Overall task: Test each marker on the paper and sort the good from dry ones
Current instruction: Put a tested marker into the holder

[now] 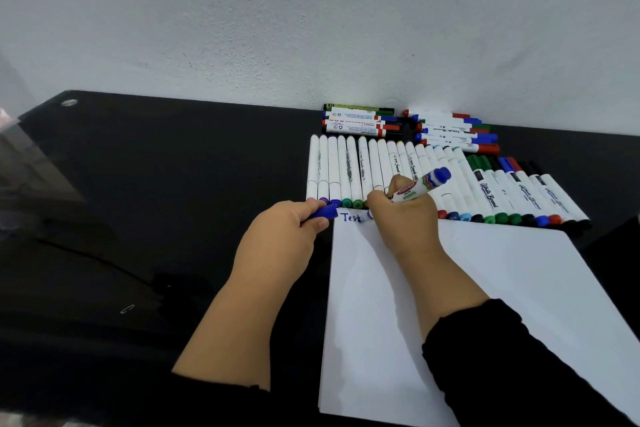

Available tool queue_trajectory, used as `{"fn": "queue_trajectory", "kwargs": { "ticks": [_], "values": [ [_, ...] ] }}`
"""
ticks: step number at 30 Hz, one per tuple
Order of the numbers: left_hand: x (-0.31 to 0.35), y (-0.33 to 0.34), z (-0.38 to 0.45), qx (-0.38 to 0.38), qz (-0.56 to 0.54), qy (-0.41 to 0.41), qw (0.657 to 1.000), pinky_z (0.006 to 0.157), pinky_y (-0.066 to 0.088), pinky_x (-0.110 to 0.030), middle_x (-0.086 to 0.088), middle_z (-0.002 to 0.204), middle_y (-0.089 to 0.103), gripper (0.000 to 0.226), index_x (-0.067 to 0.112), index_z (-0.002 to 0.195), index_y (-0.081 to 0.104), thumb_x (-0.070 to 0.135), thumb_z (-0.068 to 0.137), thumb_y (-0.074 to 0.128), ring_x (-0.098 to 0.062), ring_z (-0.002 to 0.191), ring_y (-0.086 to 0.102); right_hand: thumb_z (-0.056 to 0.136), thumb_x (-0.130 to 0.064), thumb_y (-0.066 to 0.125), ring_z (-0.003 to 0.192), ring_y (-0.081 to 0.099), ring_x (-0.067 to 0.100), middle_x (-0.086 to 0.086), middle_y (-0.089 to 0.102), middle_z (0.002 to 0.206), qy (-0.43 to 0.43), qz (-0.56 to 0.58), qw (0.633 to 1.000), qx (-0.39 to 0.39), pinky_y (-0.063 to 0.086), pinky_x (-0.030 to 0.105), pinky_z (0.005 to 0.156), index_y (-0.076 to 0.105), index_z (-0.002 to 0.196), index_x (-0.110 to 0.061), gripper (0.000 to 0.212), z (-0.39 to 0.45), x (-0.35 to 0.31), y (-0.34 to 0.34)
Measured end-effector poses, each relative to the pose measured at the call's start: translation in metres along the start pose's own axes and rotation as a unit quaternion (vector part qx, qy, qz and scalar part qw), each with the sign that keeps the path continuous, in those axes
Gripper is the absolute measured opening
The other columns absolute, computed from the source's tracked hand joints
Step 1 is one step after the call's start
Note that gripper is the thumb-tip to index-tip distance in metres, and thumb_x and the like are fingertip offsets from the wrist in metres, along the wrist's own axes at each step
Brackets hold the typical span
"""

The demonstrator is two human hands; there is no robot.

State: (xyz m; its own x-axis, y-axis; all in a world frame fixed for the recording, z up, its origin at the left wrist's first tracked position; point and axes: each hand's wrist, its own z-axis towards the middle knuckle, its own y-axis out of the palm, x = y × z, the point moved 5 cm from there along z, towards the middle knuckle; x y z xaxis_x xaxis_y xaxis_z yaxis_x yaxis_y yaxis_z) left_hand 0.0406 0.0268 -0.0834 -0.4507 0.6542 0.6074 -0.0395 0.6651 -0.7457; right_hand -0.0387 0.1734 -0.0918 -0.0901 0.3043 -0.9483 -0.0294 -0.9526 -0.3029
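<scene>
the right hand (403, 215) is curled round a blue marker (420, 185), gripping its barrel with the blue rear end tilted up and away to the right; the tip is hidden under the fingers, down at the top edge of the paper (485, 288). just left of that hand the word "test" (350, 217) stands in blue ink on the sheet. the left hand (291, 229) pinches a blue cap (325, 212) between thumb and fingers, right at the paper's top left corner. both forearms come out of black sleeves (502, 357).

the white paper lies on a black glossy table (138, 201), which stands against a white wall (311, 28). touching the paper's far edge is a long row of white slim markers (346, 170) laid side by side, coloured ends toward the person: purple, blue, green, then red, blues and more. further right the same row runs on into whiteboard markers (519, 194) with green, black, blue and red caps, fanned slightly. behind them, against the wall, lie two small stacks set crosswise: a left pile of thick markers (356, 123) and a right pile of whiteboard markers (453, 133) with red, blue and green caps. no box or tray shows; all markers lie straight on the table. a small paper clip (127, 309) lies well apart on the left.
</scene>
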Motion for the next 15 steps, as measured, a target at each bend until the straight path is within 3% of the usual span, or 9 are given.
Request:
{"fn": "queue_trajectory", "kwargs": {
  "ticks": [2,4,7,11,15],
  "values": [
    [0.001,0.000,0.000,-0.012,0.002,0.002,1.000,0.075,0.039,-0.022,0.005,0.122,0.048,0.046,0.034,0.143,0.032,0.029,0.099,0.043,-0.011,0.088,0.049,0.081,-0.002,0.054,0.042,0.034,0.005,-0.004,0.031,0.051,0.022,0.031,0.999,0.005,0.026,0.015,0.042,0.027,0.057,-0.017,0.039,0.001,0.001,-0.002],
    [0.001,0.001,-0.003,0.000,-0.010,0.019,1.000,0.069,0.039,-0.019,0.006,0.116,0.050,0.043,0.034,0.141,0.037,0.027,0.098,0.043,-0.007,0.080,0.048,0.080,-0.001,0.055,0.040,0.045,0.001,-0.004,0.038,0.049,0.051,0.108,0.993,0.002,0.031,0.017,0.045,0.030,0.057,-0.018,0.038,0.002,0.002,-0.005],
    [0.002,0.003,-0.008,0.011,-0.051,0.043,0.998,0.061,0.035,-0.014,0.009,0.109,0.052,0.039,0.034,0.136,0.044,0.026,0.098,0.045,-0.004,0.075,0.045,0.085,-0.001,0.053,0.034,0.030,0.006,-0.006,0.039,0.041,0.090,0.218,0.971,-0.026,0.024,0.017,0.039,0.031,0.058,-0.018,0.038,0.001,0.000,-0.007],
    [0.008,0.006,-0.010,0.009,-0.062,0.065,0.996,0.079,0.036,-0.019,0.008,0.129,0.051,0.039,0.032,0.135,0.046,0.026,0.097,0.047,-0.005,0.094,0.044,0.088,-0.002,0.053,0.035,0.024,0.008,-0.002,0.034,0.047,0.107,0.269,0.955,-0.058,0.019,0.014,0.036,0.036,0.055,-0.020,0.041,-0.002,-0.001,-0.003],
    [0.014,0.006,-0.010,0.016,-0.074,0.082,0.994,0.080,0.036,-0.018,0.009,0.117,0.054,0.037,0.032,0.133,0.049,0.027,0.096,0.048,-0.004,0.089,0.044,0.088,-0.001,0.056,0.034,0.025,0.008,-0.001,0.034,0.043,0.093,0.264,0.956,-0.093,0.021,0.015,0.036,0.034,0.051,-0.018,0.046,-0.002,-0.004,0.002]
  ]
}}
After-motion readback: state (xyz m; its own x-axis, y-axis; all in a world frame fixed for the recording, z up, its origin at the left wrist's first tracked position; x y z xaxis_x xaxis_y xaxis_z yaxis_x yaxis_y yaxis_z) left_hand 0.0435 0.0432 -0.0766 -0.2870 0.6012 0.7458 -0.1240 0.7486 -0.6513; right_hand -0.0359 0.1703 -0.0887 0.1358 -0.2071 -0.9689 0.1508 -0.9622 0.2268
